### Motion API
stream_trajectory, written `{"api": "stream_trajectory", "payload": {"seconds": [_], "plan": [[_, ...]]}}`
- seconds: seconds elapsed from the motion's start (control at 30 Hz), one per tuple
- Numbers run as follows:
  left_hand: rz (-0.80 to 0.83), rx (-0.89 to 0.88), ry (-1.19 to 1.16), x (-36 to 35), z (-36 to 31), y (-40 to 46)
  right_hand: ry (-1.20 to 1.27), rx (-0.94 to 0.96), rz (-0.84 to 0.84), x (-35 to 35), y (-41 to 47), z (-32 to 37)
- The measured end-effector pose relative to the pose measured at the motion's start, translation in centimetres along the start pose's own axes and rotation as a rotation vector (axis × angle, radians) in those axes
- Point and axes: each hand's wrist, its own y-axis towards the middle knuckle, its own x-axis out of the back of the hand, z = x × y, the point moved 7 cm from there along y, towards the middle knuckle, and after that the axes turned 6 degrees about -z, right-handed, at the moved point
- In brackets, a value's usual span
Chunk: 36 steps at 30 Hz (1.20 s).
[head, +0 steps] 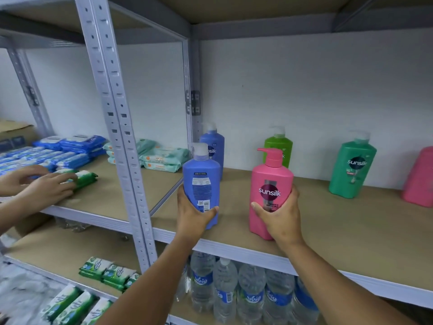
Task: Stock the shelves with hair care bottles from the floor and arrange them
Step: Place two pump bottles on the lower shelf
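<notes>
Here left hand [195, 213] grips blue bottle [202, 184] — right hand [280, 213] grips pink bottle [269, 191].

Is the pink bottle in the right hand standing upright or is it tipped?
Upright. The pink bottle stands with its pump on top and its base on the shelf board, while the right hand grips its lower part.

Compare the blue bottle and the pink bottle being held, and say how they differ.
The blue bottle, gripped by the left hand, shows its back label with fine print and a barcode; the pink bottle, gripped by the right hand, shows its front logo. The blue bottle has a pale cap, while the pink bottle has a pink pump with a spout. Both stand upright at the front of the same shelf, similar in shape.
</notes>
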Motion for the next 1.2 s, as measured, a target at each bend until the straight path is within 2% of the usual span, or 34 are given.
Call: {"api": "stream_trajectory", "payload": {"seconds": [0.97, 1.1, 1.2], "plan": [[0.103, 0.077, 0.101, -1.3, 2.8, 1.3, -0.105, -0.086, 0.112, -1.4, 0.2, -2.7], [0.102, 0.102, 0.111, -0.6, 2.3, 0.5, -0.113, -0.12, 0.173, -1.3, -0.1, -2.8], [0.125, 0.103, 0.225, 0.5, 1.0, -1.2, -0.196, -0.165, 0.235, -0.5, -1.1, -2.9]]}}
